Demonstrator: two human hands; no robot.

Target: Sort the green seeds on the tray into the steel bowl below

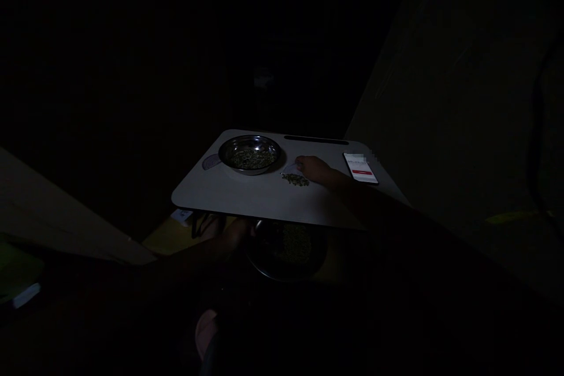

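My right hand (314,169) is over the white folding table, its fingers curled together beside a small pile of greenish pods or seeds (296,180). Whatever those fingers pinch is too dark to make out. A shiny steel bowl (249,171) stands to the left of this hand, with more of the greenish pieces (252,158) inside. Below the table's near edge, my left hand (240,231) grips the left rim of a wide, dark metal bowl (268,273). Small green pieces (297,244) lie in that lower bowl. Deep shadow covers most of the left fingers.
A phone (361,168) with a lit screen lies on the right of the table (247,198). A dark slot (316,140) runs along the table's far edge. Walls rise at left and right (462,100). A pinkish shape (206,332) shows low down. Most surroundings are black.
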